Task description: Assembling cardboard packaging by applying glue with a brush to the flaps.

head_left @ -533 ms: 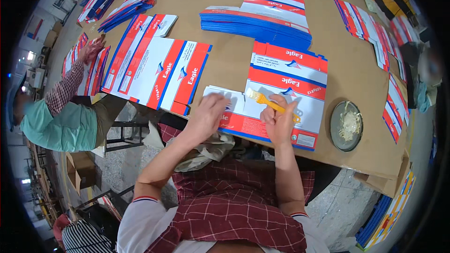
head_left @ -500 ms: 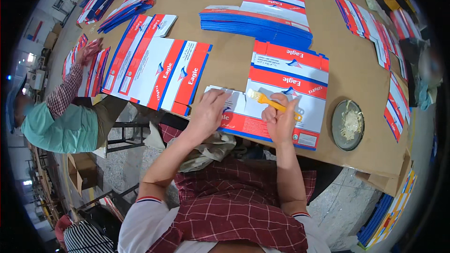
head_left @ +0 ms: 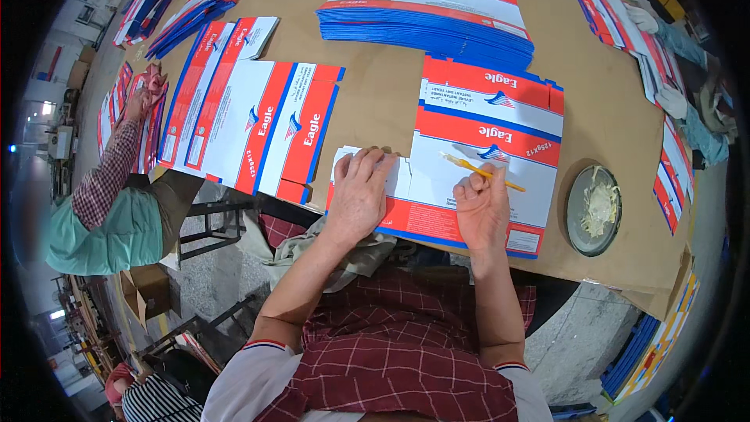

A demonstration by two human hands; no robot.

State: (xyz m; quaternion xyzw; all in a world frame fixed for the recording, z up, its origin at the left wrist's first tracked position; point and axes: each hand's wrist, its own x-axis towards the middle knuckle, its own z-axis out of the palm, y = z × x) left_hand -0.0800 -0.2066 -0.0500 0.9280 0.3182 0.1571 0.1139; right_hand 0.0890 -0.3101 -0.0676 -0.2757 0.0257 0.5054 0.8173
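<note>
My right hand point(head_left: 482, 207) grips a yellow-handled brush point(head_left: 488, 173) with pale, paste-coated bristles. It holds the brush above an unfolded flat carton point(head_left: 533, 181) in red, white and blue, with the bristles pointing left; I cannot tell if they touch the board. My left hand point(head_left: 361, 195) lies on the carton's left part with fingers stretched out, covering some of it. Right of the carton stands a round dark dish point(head_left: 576, 228) holding a whitish, stringy paste point(head_left: 599, 209).
Behind the carton rises a thick stack of flat cartons point(head_left: 422, 31). More overlapping cartons point(head_left: 242, 121) lie to the left. At the left a co-worker's hand point(head_left: 141, 98) handles cartons; at the right another's gloved hands point(head_left: 670, 100) touch a pile point(head_left: 625, 39).
The brush has turned edge-on in my right hand. A co-worker's gloved hands now show on the right-hand pile. The whole view has shifted slightly; my left hand still rests on the carton.
</note>
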